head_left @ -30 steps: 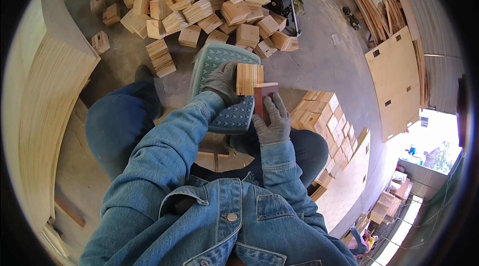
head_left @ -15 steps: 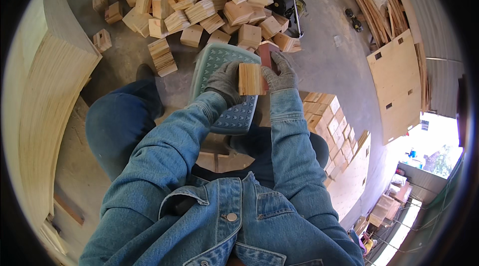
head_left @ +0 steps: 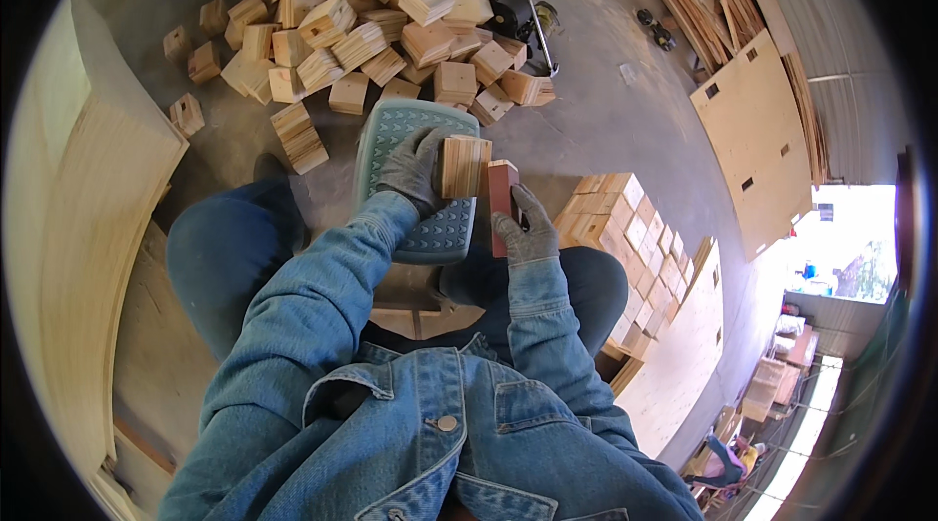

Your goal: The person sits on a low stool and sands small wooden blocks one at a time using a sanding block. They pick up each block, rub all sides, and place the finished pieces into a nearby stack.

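Note:
My left hand (head_left: 412,171), in a grey glove, is closed around a squarish layered wooden block (head_left: 463,167) with striped edges. It holds the block over a teal plastic stool (head_left: 387,121) with a patterned top, between my knees. In my gloved right hand (head_left: 532,228) is a long reddish-brown sanding block (head_left: 501,199), held upright just right of the wooden block. A narrow gap shows between the two. The fingers of my left hand are partly hidden behind the wooden block.
Beyond the stool lies a loose heap of wooden blocks (head_left: 357,28), with a black machine with a metal bar (head_left: 515,13) beside it. Neatly stacked blocks (head_left: 625,228) stand right of my knee. Plywood sheets (head_left: 103,179) rise at left; a slotted panel (head_left: 757,145) leans at right.
The sanding block has moved down toward me and off the wooden block's right side. The wooden block has turned slightly, showing more of its right edge.

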A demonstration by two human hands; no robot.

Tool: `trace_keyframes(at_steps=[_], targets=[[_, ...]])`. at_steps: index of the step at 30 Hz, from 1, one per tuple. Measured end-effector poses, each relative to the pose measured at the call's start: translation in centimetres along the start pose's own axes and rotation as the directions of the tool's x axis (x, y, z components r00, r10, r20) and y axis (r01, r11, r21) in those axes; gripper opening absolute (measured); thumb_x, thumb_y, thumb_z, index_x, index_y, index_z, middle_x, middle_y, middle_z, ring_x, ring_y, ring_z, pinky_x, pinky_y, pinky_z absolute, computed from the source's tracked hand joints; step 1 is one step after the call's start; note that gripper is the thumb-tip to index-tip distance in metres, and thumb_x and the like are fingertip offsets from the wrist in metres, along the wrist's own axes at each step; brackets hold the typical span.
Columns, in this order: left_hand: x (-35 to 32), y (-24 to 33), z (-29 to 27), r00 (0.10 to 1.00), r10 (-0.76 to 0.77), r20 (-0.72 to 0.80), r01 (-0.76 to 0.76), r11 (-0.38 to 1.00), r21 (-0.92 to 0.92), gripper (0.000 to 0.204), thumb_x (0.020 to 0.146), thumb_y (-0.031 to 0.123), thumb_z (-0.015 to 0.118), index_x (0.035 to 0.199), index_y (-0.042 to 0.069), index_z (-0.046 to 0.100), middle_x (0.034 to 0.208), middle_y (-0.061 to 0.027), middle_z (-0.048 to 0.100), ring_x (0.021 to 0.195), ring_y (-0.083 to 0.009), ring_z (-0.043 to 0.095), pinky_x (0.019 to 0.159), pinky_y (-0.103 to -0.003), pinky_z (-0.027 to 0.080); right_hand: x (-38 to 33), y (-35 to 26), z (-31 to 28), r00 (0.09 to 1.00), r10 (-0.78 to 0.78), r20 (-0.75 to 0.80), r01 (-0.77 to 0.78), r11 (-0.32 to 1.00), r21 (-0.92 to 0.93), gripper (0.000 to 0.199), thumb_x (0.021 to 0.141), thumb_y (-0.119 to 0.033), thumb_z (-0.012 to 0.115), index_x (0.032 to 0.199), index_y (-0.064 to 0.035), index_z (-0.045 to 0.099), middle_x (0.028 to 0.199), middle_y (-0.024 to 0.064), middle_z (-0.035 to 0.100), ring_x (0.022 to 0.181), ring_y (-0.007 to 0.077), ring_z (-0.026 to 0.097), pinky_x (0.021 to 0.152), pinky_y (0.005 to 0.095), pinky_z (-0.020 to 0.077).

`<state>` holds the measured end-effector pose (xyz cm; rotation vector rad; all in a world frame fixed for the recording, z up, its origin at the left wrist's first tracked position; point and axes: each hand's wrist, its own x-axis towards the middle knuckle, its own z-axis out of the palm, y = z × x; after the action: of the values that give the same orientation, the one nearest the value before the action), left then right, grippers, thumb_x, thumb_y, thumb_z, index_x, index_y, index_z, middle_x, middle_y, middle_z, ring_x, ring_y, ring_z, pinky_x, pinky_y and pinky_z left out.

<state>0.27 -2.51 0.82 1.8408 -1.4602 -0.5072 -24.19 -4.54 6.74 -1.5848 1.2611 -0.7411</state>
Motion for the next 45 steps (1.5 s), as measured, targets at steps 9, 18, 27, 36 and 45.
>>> trace_keyframes(at_steps=[9,18,27,36,45], targets=[[-1.1,-2.9,-1.7,0.965,0.167,-0.204,-0.156,0.985,0.071,0.118,0.055,0.026,0.098,0.156,0.021,0.039,0.153,-0.0167,0.046,0.142,-0.0402,0.046,0.123,-0.048,0.039,0.1,0.6,1.8,0.997,-0.045,0.058,0.049,0.996,-0.069,0.058,0.083,-0.003,0.086,0.138,-0.0024,0.066,0.149,0.0162,0.058,0.136,0.0274,0.058,0.114,0.0364,0.0479],[-3.6,-2.6,-2.5,0.996,0.033,-0.078,-0.038,0.997,-0.065,0.092,0.079,0.042,0.088,0.153,0.012,0.041,0.155,-0.0194,0.043,0.142,-0.0407,0.046,0.12,-0.049,0.041,0.3,0.0,2.0,0.998,-0.05,0.027,0.05,0.999,-0.008,0.059,0.084,-0.004,0.085,0.139,-0.0006,0.064,0.149,0.0166,0.057,0.137,0.028,0.058,0.114,0.0353,0.0488],[-3.1,-0.1,-3.0,0.994,-0.083,-0.071,0.079,0.996,-0.047,0.074,0.073,0.038,0.091,0.136,0.019,0.057,0.151,-0.0175,0.046,0.139,-0.0386,0.05,0.115,-0.047,0.046,-0.2,0.8,1.0,0.999,0.039,0.027,-0.039,0.999,-0.008,0.059,0.085,-0.004,0.085,0.139,-0.0002,0.064,0.148,0.0158,0.059,0.135,0.0267,0.059,0.113,0.0353,0.0489],[-1.8,-0.1,-1.8,0.96,-0.28,0.023,0.258,0.846,-0.466,0.082,0.064,0.032,0.097,0.133,0.013,0.056,0.129,-0.015,0.06,0.127,-0.0351,0.057,0.11,-0.045,0.05,-0.5,0.0,0.6,0.999,0.039,0.022,-0.039,0.999,-0.016,0.058,0.086,-0.004,0.084,0.139,0.001,0.063,0.147,0.0152,0.061,0.13,0.0251,0.061,0.111,0.0346,0.0501],[-0.6,-2.0,-0.6,0.983,0.057,-0.177,-0.073,0.993,-0.088,0.113,0.056,0.03,0.098,0.15,0.011,0.039,0.142,-0.018,0.051,0.134,-0.0389,0.051,0.118,-0.048,0.042,0.0,0.7,0.3,0.997,0.004,-0.081,-0.006,1.0,-0.028,0.055,0.082,-0.004,0.088,0.133,-0.0003,0.067,0.144,0.0158,0.062,0.131,0.0278,0.062,0.111,0.0366,0.0504]])
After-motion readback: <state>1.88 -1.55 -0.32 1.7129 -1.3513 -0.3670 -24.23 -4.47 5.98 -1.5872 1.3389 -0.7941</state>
